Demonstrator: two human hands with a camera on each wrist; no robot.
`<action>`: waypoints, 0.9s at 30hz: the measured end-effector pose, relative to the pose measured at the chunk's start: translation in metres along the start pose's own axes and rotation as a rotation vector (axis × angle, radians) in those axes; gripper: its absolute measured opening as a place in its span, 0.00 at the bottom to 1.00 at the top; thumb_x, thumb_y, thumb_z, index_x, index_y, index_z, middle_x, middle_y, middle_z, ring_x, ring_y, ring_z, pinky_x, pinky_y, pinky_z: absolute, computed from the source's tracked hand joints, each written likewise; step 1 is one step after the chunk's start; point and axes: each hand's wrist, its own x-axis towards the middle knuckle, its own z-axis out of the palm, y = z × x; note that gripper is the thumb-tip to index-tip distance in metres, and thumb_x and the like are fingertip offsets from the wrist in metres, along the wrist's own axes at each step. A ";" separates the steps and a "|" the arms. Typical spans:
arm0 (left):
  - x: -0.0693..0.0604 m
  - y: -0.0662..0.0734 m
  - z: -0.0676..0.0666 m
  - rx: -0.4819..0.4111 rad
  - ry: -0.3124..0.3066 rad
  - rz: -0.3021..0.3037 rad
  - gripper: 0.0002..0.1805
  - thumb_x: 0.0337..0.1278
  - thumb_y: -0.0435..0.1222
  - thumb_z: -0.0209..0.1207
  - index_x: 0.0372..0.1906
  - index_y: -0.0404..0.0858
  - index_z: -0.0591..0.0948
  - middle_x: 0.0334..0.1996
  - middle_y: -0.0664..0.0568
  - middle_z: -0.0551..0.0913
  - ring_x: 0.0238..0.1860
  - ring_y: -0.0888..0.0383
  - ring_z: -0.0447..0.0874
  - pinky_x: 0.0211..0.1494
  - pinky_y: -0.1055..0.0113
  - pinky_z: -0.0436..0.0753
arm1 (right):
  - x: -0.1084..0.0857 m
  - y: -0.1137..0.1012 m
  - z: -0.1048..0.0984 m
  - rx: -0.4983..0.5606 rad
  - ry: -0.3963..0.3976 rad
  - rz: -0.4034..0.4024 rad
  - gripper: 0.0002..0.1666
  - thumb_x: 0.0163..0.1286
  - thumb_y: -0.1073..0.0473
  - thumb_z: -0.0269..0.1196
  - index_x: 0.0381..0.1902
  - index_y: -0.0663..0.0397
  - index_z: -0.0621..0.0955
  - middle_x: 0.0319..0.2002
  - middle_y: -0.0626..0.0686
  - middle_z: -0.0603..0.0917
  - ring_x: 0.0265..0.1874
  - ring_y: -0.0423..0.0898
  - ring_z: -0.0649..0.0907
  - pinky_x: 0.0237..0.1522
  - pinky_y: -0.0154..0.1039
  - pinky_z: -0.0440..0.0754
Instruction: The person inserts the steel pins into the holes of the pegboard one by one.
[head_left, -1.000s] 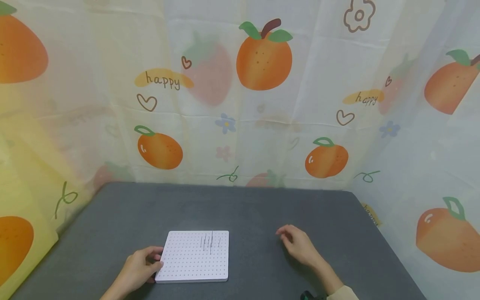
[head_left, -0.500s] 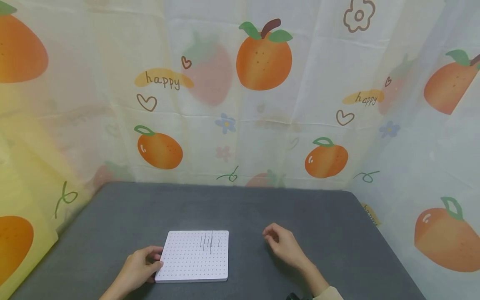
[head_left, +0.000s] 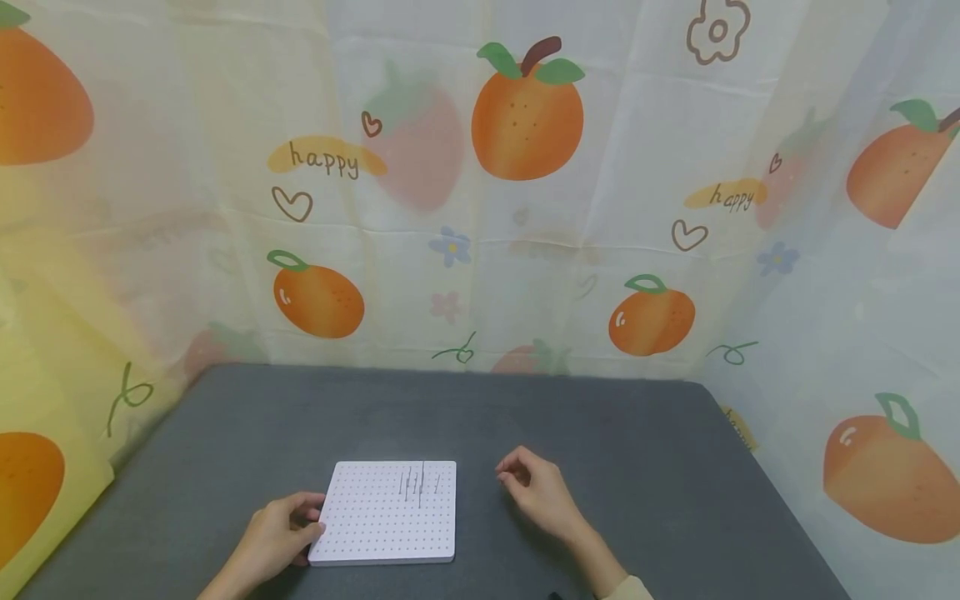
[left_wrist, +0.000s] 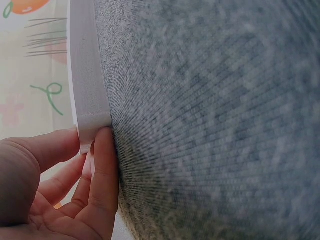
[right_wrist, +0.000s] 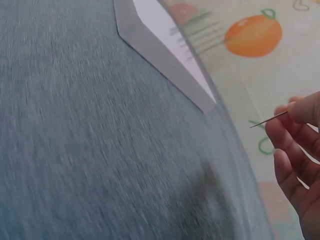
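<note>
A white pegboard (head_left: 382, 525) with rows of small holes lies flat on the grey table. Several thin needles (head_left: 421, 483) stand upright in its far right part. My left hand (head_left: 273, 533) holds the board's left edge; in the left wrist view the thumb (left_wrist: 55, 147) and fingers meet at its corner. Off the board's right side, above the table, hovers my right hand (head_left: 543, 496). Thumb and index finger there pinch a thin needle (right_wrist: 267, 120), its bare point sticking out in the right wrist view. That needle is too fine to make out in the head view.
The grey cloth-like tabletop (head_left: 637, 442) extends around the board. Behind and beside it hangs a curtain (head_left: 510, 250) printed with oranges, hearts and the word "happy". A pale sleeve (head_left: 628, 588) shows at the right wrist.
My right hand has moved left across the table toward the pegboard. The left hand and the board have stayed in place.
</note>
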 end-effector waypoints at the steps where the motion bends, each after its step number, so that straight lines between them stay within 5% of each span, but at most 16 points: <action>1: 0.000 0.000 0.000 -0.003 0.003 0.002 0.22 0.44 0.27 0.61 0.50 0.28 0.76 0.31 0.49 0.78 0.24 0.59 0.77 0.19 0.67 0.80 | 0.000 -0.001 0.002 0.004 0.005 0.002 0.06 0.60 0.64 0.62 0.32 0.47 0.78 0.29 0.44 0.82 0.27 0.34 0.79 0.31 0.30 0.79; 18: -0.002 0.000 0.000 -0.010 0.015 0.020 0.21 0.43 0.27 0.61 0.49 0.29 0.77 0.31 0.50 0.78 0.24 0.59 0.77 0.18 0.67 0.79 | 0.005 -0.022 0.035 0.090 -0.010 -0.001 0.04 0.60 0.65 0.62 0.31 0.51 0.79 0.29 0.45 0.82 0.27 0.33 0.79 0.31 0.29 0.80; 27: -0.002 0.001 0.000 -0.018 0.017 0.020 0.21 0.43 0.27 0.61 0.49 0.29 0.77 0.31 0.49 0.78 0.24 0.59 0.77 0.18 0.67 0.79 | 0.009 -0.026 0.052 0.113 -0.042 -0.072 0.01 0.60 0.65 0.62 0.30 0.55 0.79 0.28 0.47 0.83 0.26 0.33 0.79 0.30 0.27 0.80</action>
